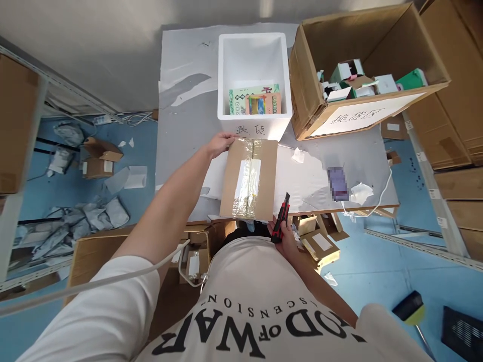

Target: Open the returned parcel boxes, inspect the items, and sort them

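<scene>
A taped cardboard box (267, 176) lies at the table's front edge, with clear shiny tape down its middle and a white label under the tape. My left hand (222, 144) grips its far left corner, fingers bent over the far edge. In my right hand (286, 240) is a red and black box cutter (281, 218), its dark blade pointing away from me. That hand is by the box's near right corner, its fingertips close to the cardboard; whether they touch it I cannot tell.
Behind the box stands a white foam bin (222, 75) with green and orange packets. To its right, a large carton (307, 108) holds several small boxes. A blurred purple object (337, 183), paper scraps (361, 193) and a white cable (382, 197) lie on the table (181, 166).
</scene>
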The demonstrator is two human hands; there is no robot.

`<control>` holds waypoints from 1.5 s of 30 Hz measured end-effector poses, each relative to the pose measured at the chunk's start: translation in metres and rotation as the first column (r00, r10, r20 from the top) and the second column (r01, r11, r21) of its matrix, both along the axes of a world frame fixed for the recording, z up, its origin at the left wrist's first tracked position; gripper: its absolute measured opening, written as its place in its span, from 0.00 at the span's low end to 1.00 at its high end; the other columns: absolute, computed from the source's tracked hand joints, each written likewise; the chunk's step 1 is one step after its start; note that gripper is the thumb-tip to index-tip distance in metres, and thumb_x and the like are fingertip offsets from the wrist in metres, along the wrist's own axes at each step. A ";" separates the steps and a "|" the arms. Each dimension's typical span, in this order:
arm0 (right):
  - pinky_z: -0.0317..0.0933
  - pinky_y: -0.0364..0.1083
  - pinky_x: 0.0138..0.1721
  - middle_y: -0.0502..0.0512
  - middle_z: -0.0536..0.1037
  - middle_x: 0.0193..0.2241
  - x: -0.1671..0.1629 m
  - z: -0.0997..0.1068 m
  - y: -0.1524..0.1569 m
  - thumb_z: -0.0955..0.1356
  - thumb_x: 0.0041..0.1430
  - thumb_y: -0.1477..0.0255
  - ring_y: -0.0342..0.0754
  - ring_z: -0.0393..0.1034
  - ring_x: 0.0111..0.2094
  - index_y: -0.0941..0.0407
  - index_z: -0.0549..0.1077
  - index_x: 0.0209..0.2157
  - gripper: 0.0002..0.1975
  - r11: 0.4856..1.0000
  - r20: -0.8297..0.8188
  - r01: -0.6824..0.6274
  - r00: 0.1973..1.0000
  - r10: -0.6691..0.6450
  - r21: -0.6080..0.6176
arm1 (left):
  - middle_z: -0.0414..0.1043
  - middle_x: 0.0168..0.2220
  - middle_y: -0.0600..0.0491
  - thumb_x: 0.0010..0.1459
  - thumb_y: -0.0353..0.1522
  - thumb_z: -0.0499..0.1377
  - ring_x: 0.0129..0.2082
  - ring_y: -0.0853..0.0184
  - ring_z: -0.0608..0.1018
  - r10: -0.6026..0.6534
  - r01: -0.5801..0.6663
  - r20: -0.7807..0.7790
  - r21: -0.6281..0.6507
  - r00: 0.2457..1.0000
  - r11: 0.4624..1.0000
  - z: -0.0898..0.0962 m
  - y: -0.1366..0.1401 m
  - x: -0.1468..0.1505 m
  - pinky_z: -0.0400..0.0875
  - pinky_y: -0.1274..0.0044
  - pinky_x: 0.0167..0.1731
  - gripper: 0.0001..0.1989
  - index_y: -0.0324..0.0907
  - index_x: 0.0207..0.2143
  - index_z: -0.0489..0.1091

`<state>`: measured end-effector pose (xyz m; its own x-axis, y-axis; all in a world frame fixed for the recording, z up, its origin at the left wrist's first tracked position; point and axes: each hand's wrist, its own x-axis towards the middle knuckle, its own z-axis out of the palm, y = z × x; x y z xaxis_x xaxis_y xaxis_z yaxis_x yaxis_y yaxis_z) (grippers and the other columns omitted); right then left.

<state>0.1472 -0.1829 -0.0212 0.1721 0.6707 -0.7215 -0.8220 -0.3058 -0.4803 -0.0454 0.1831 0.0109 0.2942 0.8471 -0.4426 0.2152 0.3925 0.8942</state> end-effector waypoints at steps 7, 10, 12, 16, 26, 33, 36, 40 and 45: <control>0.69 0.54 0.50 0.49 0.79 0.40 0.031 0.013 0.016 0.75 0.48 0.58 0.47 0.75 0.44 0.48 0.69 0.44 0.22 0.997 0.146 -0.007 0.989 -0.003 0.072 | 0.77 0.44 0.45 0.50 0.39 0.66 0.47 0.61 0.76 0.054 -0.054 -0.002 0.031 0.999 0.998 0.016 -0.017 -0.019 0.70 0.65 0.50 0.17 0.40 0.40 0.76; 0.69 0.51 0.49 0.48 0.78 0.39 0.067 0.028 0.053 0.75 0.48 0.57 0.45 0.75 0.43 0.48 0.68 0.42 0.22 0.988 0.307 -0.051 0.952 0.003 0.149 | 0.76 0.48 0.45 0.51 0.42 0.64 0.50 0.60 0.75 0.167 -0.166 -0.014 0.084 0.986 0.983 0.028 -0.048 -0.042 0.70 0.62 0.52 0.20 0.40 0.44 0.76; 0.70 0.49 0.46 0.48 0.76 0.38 0.090 0.038 0.090 0.74 0.49 0.56 0.43 0.74 0.39 0.49 0.68 0.40 0.21 0.967 0.424 -0.156 0.904 0.057 0.202 | 0.75 0.49 0.45 0.52 0.43 0.64 0.51 0.60 0.74 0.299 -0.297 0.000 0.115 0.954 0.948 0.030 -0.082 -0.057 0.70 0.62 0.52 0.22 0.40 0.46 0.75; 0.67 0.42 0.31 0.46 0.72 0.29 0.109 0.047 0.168 0.72 0.52 0.54 0.40 0.68 0.28 0.51 0.67 0.39 0.19 0.858 0.624 -0.458 0.747 0.230 0.232 | 0.75 0.50 0.46 0.53 0.45 0.62 0.51 0.61 0.76 0.599 -0.593 0.013 0.161 0.801 0.789 0.014 -0.172 -0.072 0.72 0.65 0.51 0.25 0.41 0.50 0.73; 0.67 0.42 0.28 0.52 0.77 0.35 0.100 0.031 0.175 0.70 0.49 0.50 0.41 0.71 0.28 0.55 0.69 0.45 0.28 0.867 0.790 -0.493 0.558 0.253 0.071 | 0.59 0.64 0.41 0.59 0.39 0.54 0.66 0.52 0.58 0.486 -0.119 -0.503 0.598 0.715 0.793 0.013 -0.235 -0.069 0.51 0.58 0.64 0.28 0.40 0.61 0.63; 0.63 0.41 0.16 0.49 0.76 0.33 0.108 0.049 0.091 0.68 0.55 0.55 0.37 0.62 0.16 0.47 0.51 0.67 0.42 0.750 0.725 -0.650 0.455 0.517 -0.127 | 0.38 0.70 0.39 0.46 0.57 0.60 0.69 0.42 0.40 0.015 0.629 -0.857 0.391 0.516 0.672 0.029 -0.203 -0.018 0.28 0.49 0.62 0.53 0.42 0.68 0.48; 0.62 0.40 0.15 0.48 0.75 0.33 0.106 0.050 0.086 0.68 0.56 0.56 0.35 0.60 0.16 0.46 0.52 0.67 0.40 0.752 0.722 -0.650 0.470 0.509 -0.107 | 0.38 0.70 0.38 0.47 0.59 0.58 0.69 0.43 0.41 0.013 0.641 -0.877 0.361 0.479 0.677 0.025 -0.206 -0.012 0.27 0.49 0.62 0.54 0.42 0.69 0.46; 0.62 0.39 0.14 0.49 0.75 0.32 0.108 0.052 0.086 0.68 0.55 0.56 0.36 0.61 0.17 0.46 0.54 0.67 0.40 0.757 0.744 -0.642 0.449 0.496 -0.117 | 0.38 0.70 0.37 0.47 0.60 0.57 0.69 0.42 0.42 0.011 0.644 -0.880 0.356 0.475 0.677 0.024 -0.211 -0.013 0.28 0.49 0.62 0.54 0.42 0.69 0.46; 0.62 0.40 0.14 0.48 0.74 0.31 0.105 0.053 0.085 0.68 0.55 0.55 0.36 0.61 0.17 0.47 0.52 0.67 0.41 0.768 0.732 -0.625 0.457 0.506 -0.141 | 0.37 0.70 0.38 0.47 0.59 0.58 0.69 0.42 0.42 0.012 0.651 -0.891 0.340 0.454 0.679 0.024 -0.214 -0.013 0.29 0.48 0.62 0.54 0.43 0.69 0.46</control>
